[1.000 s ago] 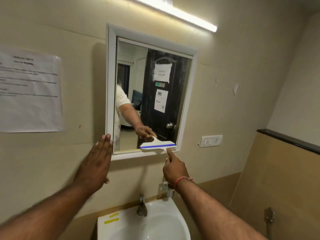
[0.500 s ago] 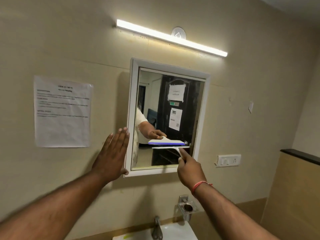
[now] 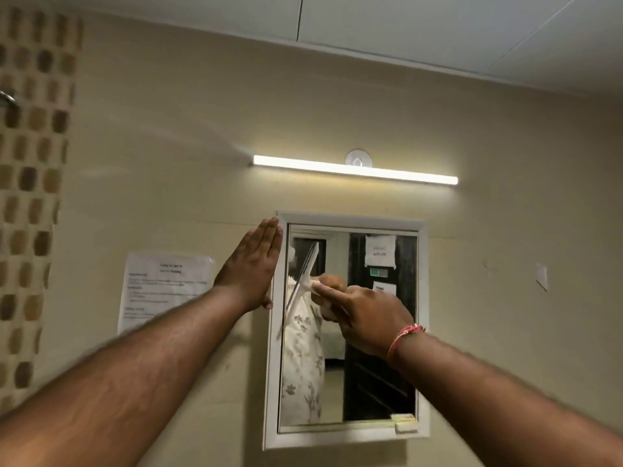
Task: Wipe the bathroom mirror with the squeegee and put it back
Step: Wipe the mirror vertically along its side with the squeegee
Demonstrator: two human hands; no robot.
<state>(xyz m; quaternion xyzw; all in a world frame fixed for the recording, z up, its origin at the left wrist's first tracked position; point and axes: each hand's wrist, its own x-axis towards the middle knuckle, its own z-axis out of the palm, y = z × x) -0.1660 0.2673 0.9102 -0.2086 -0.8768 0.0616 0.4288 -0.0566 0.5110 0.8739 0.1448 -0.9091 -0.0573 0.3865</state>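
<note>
Head view: both forearms reach up toward the wall. Right hand (image 3: 365, 316), a red thread at its wrist, is closed around the squeegee (image 3: 301, 286) handle, blade nearly upright and tilted against the glass near the mirror (image 3: 350, 433) frame's upper left corner. Left hand (image 3: 251, 271) lies flat, fingers straight and together, holding nothing, along the frame's left edge. Left of it hangs a paper notice (image 3: 161, 288); above the mirror, a lit tube light (image 3: 354, 170).
</note>
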